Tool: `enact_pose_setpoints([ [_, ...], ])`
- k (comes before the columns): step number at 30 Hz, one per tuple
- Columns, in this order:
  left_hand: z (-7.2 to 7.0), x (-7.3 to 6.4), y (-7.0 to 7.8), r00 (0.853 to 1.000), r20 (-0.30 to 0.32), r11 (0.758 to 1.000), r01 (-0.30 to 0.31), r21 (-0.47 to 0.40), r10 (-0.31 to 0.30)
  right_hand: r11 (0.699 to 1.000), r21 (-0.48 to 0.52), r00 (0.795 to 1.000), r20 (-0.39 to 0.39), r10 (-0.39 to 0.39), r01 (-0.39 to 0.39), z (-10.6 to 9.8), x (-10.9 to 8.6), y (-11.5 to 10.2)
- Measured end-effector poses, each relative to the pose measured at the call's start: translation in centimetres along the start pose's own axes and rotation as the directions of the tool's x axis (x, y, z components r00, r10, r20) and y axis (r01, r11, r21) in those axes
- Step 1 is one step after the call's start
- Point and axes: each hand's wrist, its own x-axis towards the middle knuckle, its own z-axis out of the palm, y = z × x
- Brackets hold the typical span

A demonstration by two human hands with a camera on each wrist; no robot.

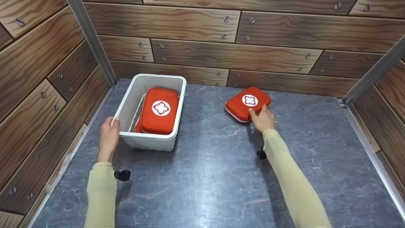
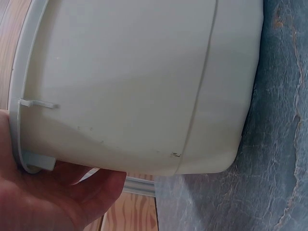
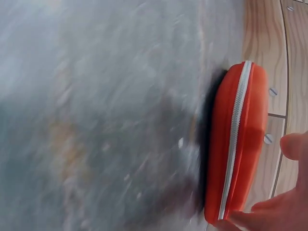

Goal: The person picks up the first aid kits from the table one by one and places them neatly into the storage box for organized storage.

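A white plastic bin (image 1: 152, 143) stands at the left on the grey marbled surface. Its near left corner is gripped at the rim by my left hand (image 1: 109, 136), with fingers under the rim in the left wrist view. Inside the bin, a red first-aid case (image 1: 158, 122) with a white cross emblem lies on top of another red item, mostly hidden. A second red first-aid case (image 1: 237, 106) lies flat near the back wall. My right hand (image 1: 263, 121) is at its near right corner, fingers touching its side; the right wrist view shows the thumb raised off it and its white zipper (image 3: 236, 130).
Wood-plank patterned walls (image 1: 196, 25) close off the back, left and right. Metal corner posts (image 1: 95, 41) stand where the walls meet. Metal edging (image 1: 376, 164) runs along the floor's right side. The bin stands close to the left wall.
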Motion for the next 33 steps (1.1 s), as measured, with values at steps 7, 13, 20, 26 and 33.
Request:
enact_pose_setpoints([
  [7,-0.1,-0.1,0.0,1.000,0.009,1.000,0.006,-0.014,-0.006,0.987,0.078,0.989,0.066,0.133,-0.138,0.1,0.4,-1.7],
  [13,0.1,0.0,-0.2,1.000,0.001,1.000,-0.003,0.007,0.003,0.955,0.163,0.966,0.122,0.229,-0.247,0.8,0.8,-2.7],
  [20,0.2,0.1,-0.2,1.000,-0.003,1.000,-0.006,0.014,0.006,0.844,0.401,0.934,0.182,0.308,-0.356,1.0,1.6,-2.5],
  [26,0.3,0.2,-0.3,1.000,-0.004,1.000,-0.012,0.015,0.012,0.735,0.536,0.910,0.243,0.336,-0.415,0.6,1.4,-2.4],
  [33,0.1,0.1,-0.2,1.000,-0.004,1.000,0.000,0.022,0.000,0.656,0.639,0.912,0.218,0.347,-0.402,0.5,1.2,-2.3],
])
